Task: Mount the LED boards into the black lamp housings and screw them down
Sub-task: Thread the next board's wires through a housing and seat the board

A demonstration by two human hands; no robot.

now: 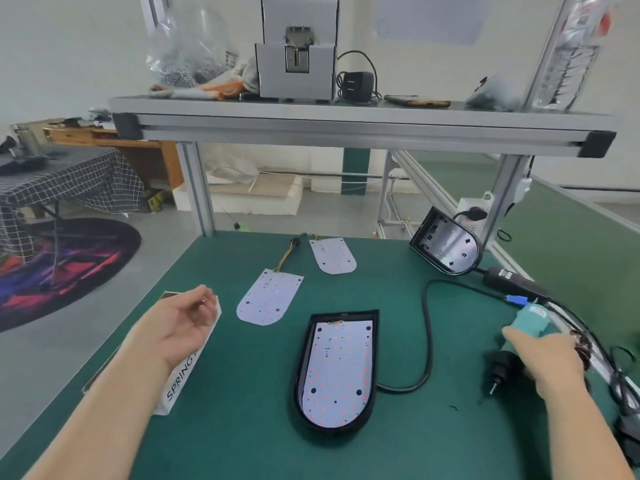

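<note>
A black lamp housing (300, 368) lies in the middle of the green bench with a white LED board (337, 372) seated inside it. Two more LED boards lie loose farther back, one (268, 297) with coloured wires and one (333, 255) behind it. A second, empty housing (446, 245) leans at the back right. My right hand (545, 356) grips a teal electric screwdriver (530, 322), its black nose and bit pointing down at the mat. My left hand (180, 323) hovers palm-up over a white box (181, 370), fingers loosely curled; whether they hold anything is unclear.
The screwdriver's black cable (427, 327) loops across the mat right of the housing, running to a power brick (512, 284). An aluminium shelf frame (346, 126) spans overhead with a screw feeder (298, 50) on it. The bench's left edge drops to the floor.
</note>
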